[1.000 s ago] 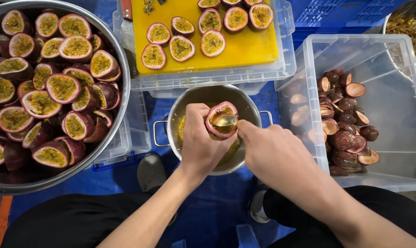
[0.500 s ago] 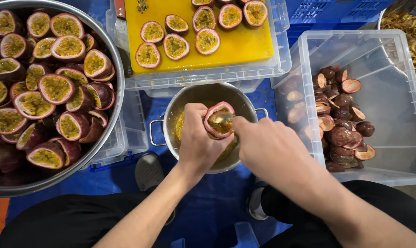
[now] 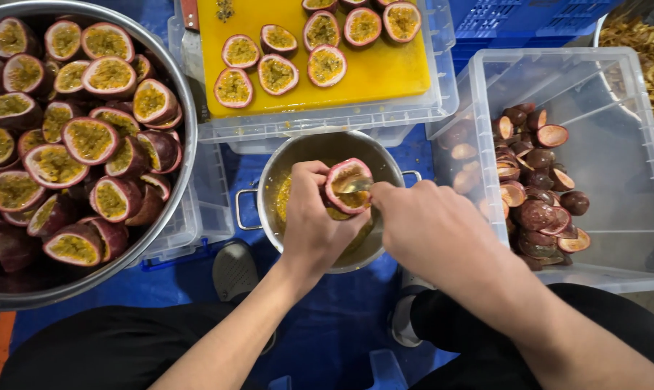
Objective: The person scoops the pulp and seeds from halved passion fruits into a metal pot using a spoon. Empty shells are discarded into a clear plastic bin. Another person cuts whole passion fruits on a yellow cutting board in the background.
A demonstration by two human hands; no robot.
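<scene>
Over the steel pot (image 3: 327, 155), the left hand (image 3: 309, 217) held a halved passion fruit (image 3: 345, 186), its grip curled around the purple shell with the cut face turned up and toward the right hand, so any pulp that fell would land in the pot below. The right hand (image 3: 428, 227) had its grip pinched on a metal spoon (image 3: 356, 183), whose bowl sat inside the fruit's hollow. To the left stood a large metal basin (image 3: 186, 144) piled with unscooped halves, within easy reach. To the right, a clear plastic bin (image 3: 616, 144) held emptied shells, kept apart from the full ones. Beyond the pot, a yellow cutting board (image 3: 384, 68) on another clear tub carried more cut halves, faces up.
</scene>
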